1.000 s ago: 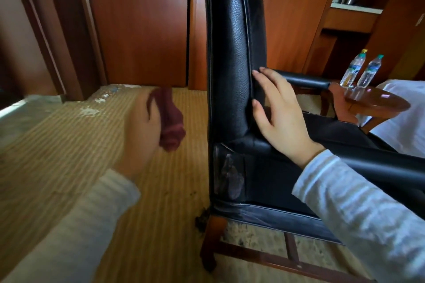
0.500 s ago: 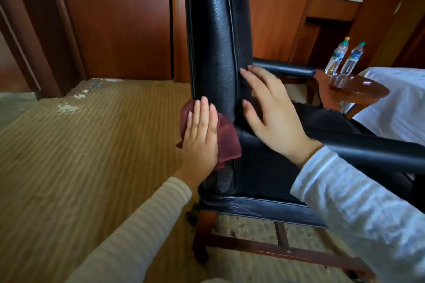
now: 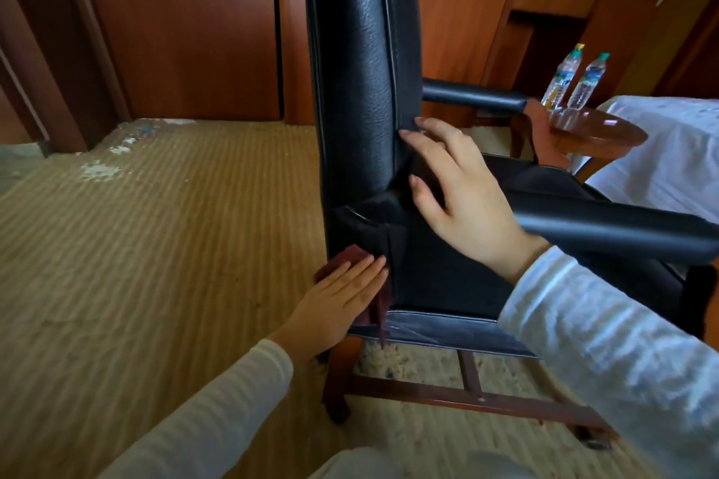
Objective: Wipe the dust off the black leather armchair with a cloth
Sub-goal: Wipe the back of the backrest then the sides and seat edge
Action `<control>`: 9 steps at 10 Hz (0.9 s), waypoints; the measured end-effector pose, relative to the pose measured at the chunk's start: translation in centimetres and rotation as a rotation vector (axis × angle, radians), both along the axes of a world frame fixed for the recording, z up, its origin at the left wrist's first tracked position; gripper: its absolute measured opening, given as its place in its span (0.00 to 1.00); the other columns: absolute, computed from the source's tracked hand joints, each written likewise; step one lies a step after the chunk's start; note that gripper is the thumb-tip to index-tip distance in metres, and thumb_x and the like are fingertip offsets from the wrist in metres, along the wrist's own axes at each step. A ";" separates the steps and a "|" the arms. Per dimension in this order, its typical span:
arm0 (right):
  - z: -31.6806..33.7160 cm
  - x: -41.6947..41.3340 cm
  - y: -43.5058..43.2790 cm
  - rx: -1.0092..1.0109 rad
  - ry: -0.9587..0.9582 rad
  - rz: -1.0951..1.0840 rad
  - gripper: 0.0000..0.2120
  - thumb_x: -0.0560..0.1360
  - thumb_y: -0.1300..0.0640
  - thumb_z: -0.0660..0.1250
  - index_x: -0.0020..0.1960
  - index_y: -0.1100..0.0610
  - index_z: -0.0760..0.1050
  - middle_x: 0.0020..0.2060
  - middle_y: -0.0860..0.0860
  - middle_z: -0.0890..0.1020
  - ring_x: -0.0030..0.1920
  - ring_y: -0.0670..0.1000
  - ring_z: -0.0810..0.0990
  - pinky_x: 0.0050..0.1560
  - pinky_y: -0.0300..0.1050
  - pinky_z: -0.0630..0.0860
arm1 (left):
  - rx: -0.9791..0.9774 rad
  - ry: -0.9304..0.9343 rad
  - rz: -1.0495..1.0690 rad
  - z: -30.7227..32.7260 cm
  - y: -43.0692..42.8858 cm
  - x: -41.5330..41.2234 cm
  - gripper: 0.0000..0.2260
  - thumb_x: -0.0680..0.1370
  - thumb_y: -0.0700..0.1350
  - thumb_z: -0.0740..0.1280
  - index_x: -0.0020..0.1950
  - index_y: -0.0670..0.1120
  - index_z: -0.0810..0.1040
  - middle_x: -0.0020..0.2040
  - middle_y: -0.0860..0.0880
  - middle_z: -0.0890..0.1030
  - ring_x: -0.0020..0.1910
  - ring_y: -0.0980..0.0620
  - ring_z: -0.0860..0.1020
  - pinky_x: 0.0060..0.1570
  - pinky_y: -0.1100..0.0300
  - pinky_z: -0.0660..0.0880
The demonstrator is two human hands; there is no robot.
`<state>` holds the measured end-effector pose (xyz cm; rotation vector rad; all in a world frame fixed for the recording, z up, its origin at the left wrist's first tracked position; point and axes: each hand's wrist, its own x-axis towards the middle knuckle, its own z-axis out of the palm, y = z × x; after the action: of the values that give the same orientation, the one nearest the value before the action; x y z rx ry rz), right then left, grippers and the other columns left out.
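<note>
Left hand [image 3: 337, 304] was flat, fingers straight and together, pressing a dark red cloth [image 3: 344, 257] against the lower rear corner of the black leather armchair [image 3: 362, 89], just above its wooden leg [image 3: 338, 373]. Cloth mostly hidden under the palm, one edge hanging past the seat rail. Right hand [image 3: 463, 202] was open, fingers spread, resting on the backrest's side seam by the padded armrest [image 3: 607, 226], gripping nothing. Armchair stood upright on striped woven matting [image 3: 155, 245]; two clear plastic bottles [image 3: 560, 82] on a round wooden table [image 3: 607, 132] behind.
</note>
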<state>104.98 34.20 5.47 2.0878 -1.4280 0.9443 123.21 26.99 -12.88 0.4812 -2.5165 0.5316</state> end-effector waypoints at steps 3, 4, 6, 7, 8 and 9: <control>-0.1 0.7 0.9 -0.088 -0.086 0.024 0.18 0.76 0.63 0.63 0.65 0.64 0.72 0.63 0.61 0.73 0.64 0.57 0.71 0.70 0.40 0.61 | 1.233 0.766 0.516 10.4 -1.4 5.2 0.12 0.80 0.49 0.61 0.48 0.40 0.75 0.30 0.47 0.77 0.25 0.49 0.75 0.29 0.58 0.73; -0.4 0.7 1.1 -0.075 -0.068 0.020 0.17 0.76 0.63 0.62 0.65 0.64 0.73 0.62 0.60 0.73 0.62 0.57 0.72 0.69 0.40 0.63 | 0.748 0.769 0.351 11.3 0.5 5.5 0.09 0.79 0.46 0.65 0.56 0.48 0.68 0.36 0.52 0.76 0.30 0.56 0.75 0.27 0.66 0.68; -1.3 -0.4 1.2 -0.004 -0.019 -0.018 0.17 0.77 0.61 0.61 0.64 0.63 0.73 0.60 0.60 0.74 0.60 0.59 0.73 0.65 0.46 0.67 | 0.500 0.728 0.204 9.4 1.8 -0.2 0.11 0.75 0.44 0.65 0.54 0.46 0.66 0.41 0.49 0.73 0.37 0.48 0.75 0.39 0.49 0.74; -1.6 -1.2 1.4 0.015 -0.030 -0.038 0.17 0.76 0.61 0.61 0.64 0.63 0.73 0.59 0.59 0.74 0.59 0.59 0.73 0.64 0.47 0.68 | 0.431 0.609 0.237 8.3 1.8 -1.5 0.08 0.77 0.46 0.60 0.54 0.46 0.67 0.50 0.43 0.72 0.45 0.42 0.75 0.44 0.49 0.74; -2.2 -2.1 1.2 0.040 -0.032 -0.096 0.18 0.75 0.58 0.60 0.63 0.63 0.74 0.58 0.60 0.74 0.57 0.60 0.74 0.62 0.50 0.70 | 0.194 0.528 0.127 6.5 2.0 -2.1 0.10 0.76 0.42 0.59 0.56 0.45 0.71 0.50 0.43 0.77 0.43 0.43 0.76 0.39 0.52 0.75; -2.8 -2.4 0.8 0.080 0.004 -0.205 0.20 0.76 0.53 0.57 0.63 0.60 0.75 0.57 0.59 0.76 0.54 0.62 0.76 0.55 0.57 0.73 | 0.058 0.422 0.165 5.8 2.2 -3.1 0.10 0.73 0.39 0.60 0.51 0.43 0.78 0.45 0.44 0.79 0.37 0.43 0.76 0.31 0.55 0.72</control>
<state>102.57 35.03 2.66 1.9512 -1.6653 0.8134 120.13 29.22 -7.03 0.7443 -2.1036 0.3708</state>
